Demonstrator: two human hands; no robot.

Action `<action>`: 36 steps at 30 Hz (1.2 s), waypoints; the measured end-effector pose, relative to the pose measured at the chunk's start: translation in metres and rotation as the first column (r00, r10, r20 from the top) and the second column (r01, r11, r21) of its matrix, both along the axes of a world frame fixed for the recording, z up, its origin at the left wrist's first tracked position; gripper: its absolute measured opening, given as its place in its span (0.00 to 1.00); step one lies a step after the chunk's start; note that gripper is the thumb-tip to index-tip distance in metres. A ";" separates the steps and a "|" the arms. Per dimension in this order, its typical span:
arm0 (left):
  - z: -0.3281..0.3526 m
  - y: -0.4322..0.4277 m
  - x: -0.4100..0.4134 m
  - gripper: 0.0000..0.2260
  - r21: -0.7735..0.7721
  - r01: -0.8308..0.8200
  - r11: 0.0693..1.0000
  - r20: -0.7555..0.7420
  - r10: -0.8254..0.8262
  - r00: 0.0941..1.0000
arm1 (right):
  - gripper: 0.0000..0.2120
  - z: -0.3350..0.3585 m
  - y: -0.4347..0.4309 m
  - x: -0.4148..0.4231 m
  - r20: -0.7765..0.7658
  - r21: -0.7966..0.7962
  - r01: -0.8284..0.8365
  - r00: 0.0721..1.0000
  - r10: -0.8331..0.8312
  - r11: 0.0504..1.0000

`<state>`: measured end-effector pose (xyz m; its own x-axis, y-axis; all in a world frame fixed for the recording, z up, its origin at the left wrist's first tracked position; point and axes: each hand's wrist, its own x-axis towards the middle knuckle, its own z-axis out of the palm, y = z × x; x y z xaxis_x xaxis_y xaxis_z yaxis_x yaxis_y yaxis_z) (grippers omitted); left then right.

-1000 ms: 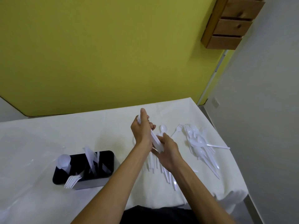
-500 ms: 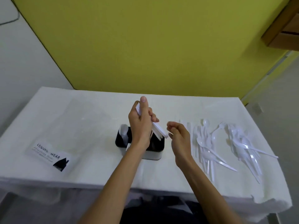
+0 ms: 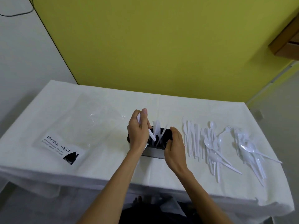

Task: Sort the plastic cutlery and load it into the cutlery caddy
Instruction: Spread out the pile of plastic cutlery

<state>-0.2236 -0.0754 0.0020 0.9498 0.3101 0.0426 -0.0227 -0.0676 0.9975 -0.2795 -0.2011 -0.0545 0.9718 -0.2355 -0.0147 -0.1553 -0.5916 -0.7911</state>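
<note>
Two hands now over the cutlery caddy (image 3: 155, 151): left hand (image 3: 139, 131) has brought its clutched knife bundle (image 3: 152, 135) down to it; right hand (image 3: 174, 147) steadies the caddy's rim.

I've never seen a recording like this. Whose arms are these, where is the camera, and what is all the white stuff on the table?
No machine here: a person wears a camera on the head, looking down at their own bare arms. The left hand grips a bundle of white plastic knives, tips lowered toward the black cutlery caddy, where other knives already stand. The right hand grips the caddy's right end. On the white tablecloth, to the right, lie loose knives, spoons and forks waiting to be sorted. To the left lies a clear plastic bag printed "LEISURE WEAR".
</note>
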 end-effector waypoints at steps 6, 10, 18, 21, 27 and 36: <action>0.015 0.011 0.009 0.17 -0.095 -0.128 0.987 0.065 0.135 0.989 | 0.24 0.000 -0.001 0.001 -0.015 -0.025 -0.010 1.000 0.010 1.000; 0.004 0.006 0.009 0.17 -0.054 -0.107 0.993 0.011 0.108 0.994 | 0.24 -0.001 -0.002 0.001 -0.010 -0.019 -0.006 1.000 0.006 1.000; -0.017 0.003 0.002 0.10 0.237 0.231 0.944 -0.156 -0.198 0.968 | 0.24 0.000 -0.005 0.001 0.003 -0.023 -0.018 1.000 0.018 1.000; -0.014 0.013 -0.002 0.18 0.256 0.336 0.906 -0.177 -0.298 0.938 | 0.24 -0.001 -0.006 0.002 0.003 -0.010 -0.017 1.000 0.017 1.000; -0.010 0.033 -0.018 0.26 0.345 0.430 0.834 -0.201 -0.382 0.902 | 0.24 -0.003 -0.006 0.005 -0.001 0.003 -0.031 1.000 0.031 1.000; -0.020 0.070 -0.060 0.41 0.597 0.472 0.649 -0.284 -0.380 0.880 | 0.25 -0.002 -0.012 0.004 -0.009 -0.012 -0.061 0.998 0.061 0.998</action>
<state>-0.2832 -0.0055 -0.0178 0.9808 -0.1880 -0.0524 -0.0946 -0.6931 0.7146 -0.2756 -0.2128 -0.0567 0.9842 -0.1757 -0.0207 -0.1253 -0.6095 -0.7828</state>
